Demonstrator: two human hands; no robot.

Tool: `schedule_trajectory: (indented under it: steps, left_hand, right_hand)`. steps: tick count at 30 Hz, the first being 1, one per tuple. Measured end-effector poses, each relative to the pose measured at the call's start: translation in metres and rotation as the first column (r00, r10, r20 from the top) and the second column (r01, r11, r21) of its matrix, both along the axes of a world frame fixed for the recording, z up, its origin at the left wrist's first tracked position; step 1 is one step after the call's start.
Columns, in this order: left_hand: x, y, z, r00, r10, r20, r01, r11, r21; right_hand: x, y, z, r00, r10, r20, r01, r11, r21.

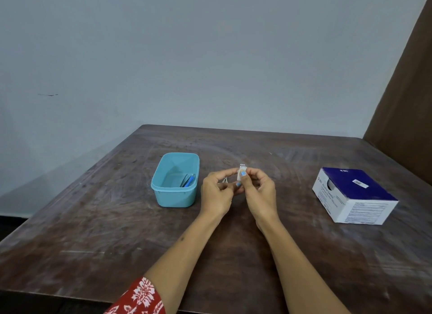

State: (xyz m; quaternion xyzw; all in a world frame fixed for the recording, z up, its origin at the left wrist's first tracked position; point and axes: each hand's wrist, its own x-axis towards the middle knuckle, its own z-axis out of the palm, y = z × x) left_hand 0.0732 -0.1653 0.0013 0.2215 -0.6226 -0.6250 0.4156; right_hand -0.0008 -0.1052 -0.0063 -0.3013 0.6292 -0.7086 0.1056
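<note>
Above the middle of the brown table (117,231), my left hand (216,194) and my right hand (259,194) meet and together pinch a small white packet (241,172). The packet stands upright between the fingertips, its top edge poking out above them. Most of the packet is hidden behind my fingers. To the right lies a blue and white box of alcohol swabs (355,195). To the left stands a light blue plastic tub (175,180) with a few flat blue and white packets (189,180) leaning inside it.
A pale wall rises behind the table's far edge. A brown panel (406,107) stands at the far right corner. The table's near edge runs along the bottom of the view.
</note>
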Motion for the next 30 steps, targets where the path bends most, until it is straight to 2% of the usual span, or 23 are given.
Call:
schedule_trajectory:
  steps: [4, 12, 30]
  left_hand:
    - [-0.0001, -0.0028, -0.0003, 0.998, 0.064, 0.018, -0.064, 0.998, 0.000]
    - [-0.0020, -0.0020, -0.0049, 0.997, 0.012, 0.078, -0.013, 1.000, 0.019]
    - [0.0016, -0.0031, 0.0011, 0.999, -0.023, 0.032, 0.019, 0.994, 0.110]
  right_hand:
    - [-0.0002, -0.0023, -0.0030, 0.994, 0.016, -0.112, -0.004, 0.995, 0.101]
    - [-0.0029, -0.0028, -0.0046, 0.998, -0.047, -0.037, 0.048, 0.998, 0.045]
    - [-0.0004, -0.0039, -0.0027, 0.993, -0.094, -0.069, 0.094, 0.996, -0.014]
